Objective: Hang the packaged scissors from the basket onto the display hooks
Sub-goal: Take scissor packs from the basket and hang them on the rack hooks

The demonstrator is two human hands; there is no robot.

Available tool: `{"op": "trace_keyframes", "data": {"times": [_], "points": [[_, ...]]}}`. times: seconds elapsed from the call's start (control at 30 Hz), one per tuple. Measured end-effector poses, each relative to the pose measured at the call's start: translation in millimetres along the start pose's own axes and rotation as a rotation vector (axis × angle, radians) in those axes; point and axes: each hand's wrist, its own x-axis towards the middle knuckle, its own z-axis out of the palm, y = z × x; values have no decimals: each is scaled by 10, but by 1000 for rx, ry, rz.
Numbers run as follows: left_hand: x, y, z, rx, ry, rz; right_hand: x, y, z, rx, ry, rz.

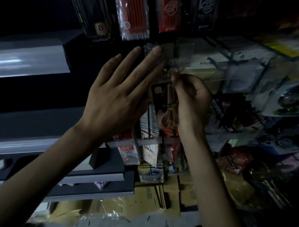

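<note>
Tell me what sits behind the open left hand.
The left hand covers the left edge of the packaged scissors; its fingers overlap a clear tag. The hook cannot be seen.

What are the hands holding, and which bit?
The right hand pinches the packaged scissors by its top edge. The left hand, fingers straight, holds nothing.

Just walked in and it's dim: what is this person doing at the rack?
A person is hanging a scissors pack on a shop display. The right hand pinches the pack's top edge; the left hand, held flat, touches the clear plastic holder beside it. Whether the pack is hooked is too blurred to tell.
</note>
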Motion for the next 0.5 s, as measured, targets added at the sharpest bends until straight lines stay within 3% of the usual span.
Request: {"op": "trace_keyframes", "data": {"times": [0.33,0.5], "points": [[-47,25,19,-75,28,33,67,90,35,-24,30,37],[-354,290,146,-362,76,-107,19,153,-74,19,-20,145]]}}
